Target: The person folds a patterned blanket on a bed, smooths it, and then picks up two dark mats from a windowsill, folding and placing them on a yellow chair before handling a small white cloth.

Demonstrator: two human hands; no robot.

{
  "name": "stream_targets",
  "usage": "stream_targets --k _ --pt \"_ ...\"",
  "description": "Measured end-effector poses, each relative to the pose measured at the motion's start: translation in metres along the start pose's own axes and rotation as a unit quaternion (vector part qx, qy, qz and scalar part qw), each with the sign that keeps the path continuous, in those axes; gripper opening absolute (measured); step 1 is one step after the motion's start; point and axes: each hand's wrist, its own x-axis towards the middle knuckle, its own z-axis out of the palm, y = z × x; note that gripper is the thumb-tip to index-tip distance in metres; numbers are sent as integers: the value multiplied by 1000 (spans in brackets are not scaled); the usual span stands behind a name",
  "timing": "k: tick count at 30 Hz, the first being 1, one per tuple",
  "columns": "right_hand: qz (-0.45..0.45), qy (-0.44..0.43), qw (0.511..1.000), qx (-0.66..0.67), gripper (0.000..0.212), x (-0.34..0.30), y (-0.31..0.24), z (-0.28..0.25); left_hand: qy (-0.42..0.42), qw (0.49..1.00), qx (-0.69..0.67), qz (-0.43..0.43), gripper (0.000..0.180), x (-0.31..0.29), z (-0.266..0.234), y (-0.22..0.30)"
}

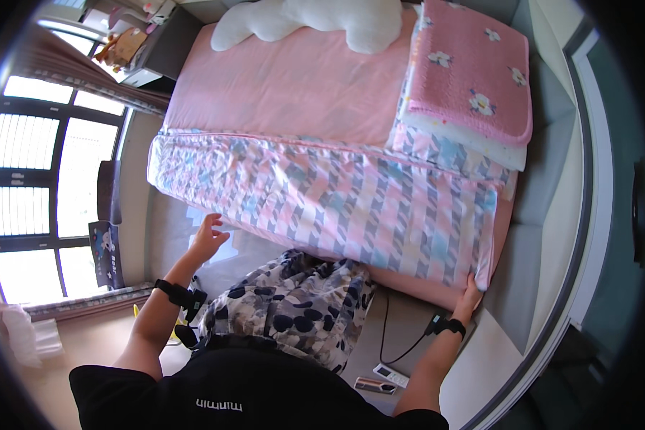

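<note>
A quilt (315,190) patterned in pink, grey, white and pale blue lies in a long band along the near side of the bed. At its near right corner my right hand (470,295) is closed on the quilt edge, low against the mattress side; some of the fingers are hidden. My left hand (209,236) hangs in the air just off the near left bed edge, fingers curved and apart, holding nothing. Beyond the quilt stretches a smooth pink sheet (287,86). Both wrists wear black bands with small devices.
A white cloud-shaped pillow (315,23) rests at the far edge. A folded pink flowered blanket (466,72) tops a stack at the far right. Grey padded panels (545,150) border the right side. A white remote (390,375) and a cable (383,330) lie near my right forearm.
</note>
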Motion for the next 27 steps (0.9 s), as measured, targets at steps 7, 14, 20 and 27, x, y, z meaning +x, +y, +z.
stream_targets --k 7,14,20,27 --pt "30 32 928 -370 18 33 47 -116 -17 996 -89 -13 48 -9 -5 -21" --pt "-84 166 834 -520 33 -50 57 14 23 999 -31 -36 48 -32 -33 -60" --pt "-218 -62 749 -622 28 -89 121 64 27 999 -40 -3 49 7 -57 -112" --pt "-135 -345 738 -564 21 -205 132 211 7 999 -52 -6 44 86 -106 -199"
